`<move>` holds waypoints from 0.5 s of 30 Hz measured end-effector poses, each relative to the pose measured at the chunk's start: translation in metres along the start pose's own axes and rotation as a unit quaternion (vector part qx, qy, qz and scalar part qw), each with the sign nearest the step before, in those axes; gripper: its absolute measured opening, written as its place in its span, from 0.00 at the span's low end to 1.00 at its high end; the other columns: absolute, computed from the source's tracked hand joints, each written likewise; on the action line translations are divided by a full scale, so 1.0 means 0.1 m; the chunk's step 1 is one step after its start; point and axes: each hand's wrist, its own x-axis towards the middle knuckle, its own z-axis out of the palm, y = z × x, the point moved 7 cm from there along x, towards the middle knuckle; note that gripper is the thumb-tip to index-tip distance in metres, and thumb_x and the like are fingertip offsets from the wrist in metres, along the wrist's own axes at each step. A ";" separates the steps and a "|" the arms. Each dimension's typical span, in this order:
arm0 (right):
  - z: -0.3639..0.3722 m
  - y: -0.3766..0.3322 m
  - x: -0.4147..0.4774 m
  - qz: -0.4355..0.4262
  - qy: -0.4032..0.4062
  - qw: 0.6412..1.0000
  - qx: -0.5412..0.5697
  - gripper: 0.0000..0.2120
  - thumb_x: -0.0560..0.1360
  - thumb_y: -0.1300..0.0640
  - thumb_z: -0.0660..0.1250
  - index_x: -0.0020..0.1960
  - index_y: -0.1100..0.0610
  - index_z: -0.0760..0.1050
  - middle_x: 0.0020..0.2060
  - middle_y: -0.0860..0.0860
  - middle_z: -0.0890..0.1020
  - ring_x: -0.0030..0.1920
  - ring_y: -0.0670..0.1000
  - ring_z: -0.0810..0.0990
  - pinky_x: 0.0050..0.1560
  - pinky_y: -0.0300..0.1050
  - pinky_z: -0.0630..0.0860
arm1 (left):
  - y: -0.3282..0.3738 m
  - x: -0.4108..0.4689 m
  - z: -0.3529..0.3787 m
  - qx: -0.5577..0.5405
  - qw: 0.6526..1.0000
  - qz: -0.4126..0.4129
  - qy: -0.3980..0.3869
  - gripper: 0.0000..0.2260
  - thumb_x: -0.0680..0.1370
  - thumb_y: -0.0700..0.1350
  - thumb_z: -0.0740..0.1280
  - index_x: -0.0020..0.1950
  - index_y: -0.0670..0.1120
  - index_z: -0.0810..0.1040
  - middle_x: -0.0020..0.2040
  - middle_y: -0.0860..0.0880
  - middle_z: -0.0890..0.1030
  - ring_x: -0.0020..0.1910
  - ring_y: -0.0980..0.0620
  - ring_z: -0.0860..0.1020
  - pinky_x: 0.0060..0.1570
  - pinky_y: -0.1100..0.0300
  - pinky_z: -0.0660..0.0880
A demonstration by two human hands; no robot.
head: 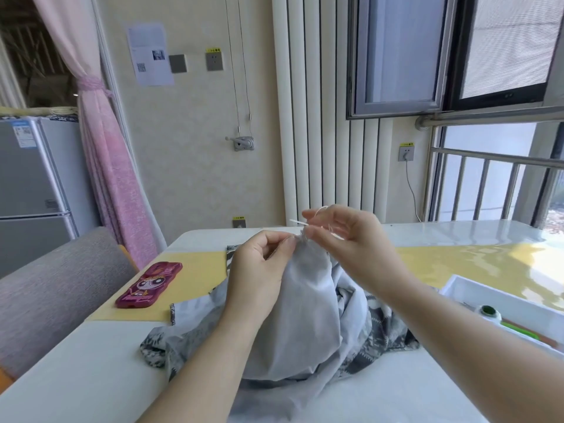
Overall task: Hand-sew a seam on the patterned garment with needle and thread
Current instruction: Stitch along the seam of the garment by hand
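The grey patterned garment [308, 303] lies bunched on the table, its pale inner side lifted up toward me. My left hand [259, 270] pinches the raised fabric edge between thumb and fingers. Just to the right of it, my right hand [345, 239] pinches a thin needle [297, 221] that sticks out to the left above the fabric edge. A loop of pale thread [321, 209] curls over my right fingertips.
A pink cartoon phone case [149, 285] lies on the yellow table mat [195, 270] to the left. A white tray [500, 303] with a green-capped item stands at the right. A grey chair [55, 288] is beside the table's left edge.
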 end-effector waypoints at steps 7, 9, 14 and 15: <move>-0.02 0.23 -0.07 0.057 -0.015 0.997 0.058 0.04 0.68 0.61 0.75 0.36 0.56 0.81 0.38 0.50 0.85 0.43 0.50 0.84 0.54 0.52 0.79 | 0.00 -0.03 0.05 0.009 0.999 -0.011 -0.048 0.04 0.77 0.41 0.68 0.45 0.47 0.81 0.42 0.53 0.85 0.44 0.60 0.81 0.45 0.72 0.72; -0.05 0.24 -0.05 0.079 -0.047 0.992 0.090 0.04 0.66 0.63 0.75 0.36 0.59 0.80 0.37 0.53 0.85 0.40 0.50 0.84 0.49 0.47 0.80 | -0.01 -0.03 0.06 0.024 0.997 -0.022 -0.076 0.03 0.76 0.42 0.69 0.44 0.47 0.81 0.40 0.54 0.84 0.42 0.59 0.79 0.45 0.71 0.72; -0.13 0.25 -0.10 0.139 -0.118 0.970 0.163 0.06 0.61 0.65 0.72 0.36 0.65 0.77 0.33 0.54 0.84 0.35 0.48 0.83 0.39 0.36 0.78 | -0.08 -0.10 0.11 0.041 0.981 -0.075 -0.173 0.04 0.73 0.48 0.73 0.44 0.48 0.84 0.41 0.57 0.84 0.45 0.56 0.80 0.53 0.59 0.74; -0.15 0.25 -0.13 0.144 -0.124 0.969 0.158 0.06 0.61 0.65 0.73 0.36 0.65 0.77 0.33 0.55 0.84 0.35 0.48 0.83 0.39 0.36 0.78 | -0.10 -0.12 0.11 0.049 0.978 -0.083 -0.184 0.05 0.72 0.50 0.73 0.44 0.49 0.84 0.43 0.54 0.85 0.46 0.54 0.81 0.55 0.55 0.74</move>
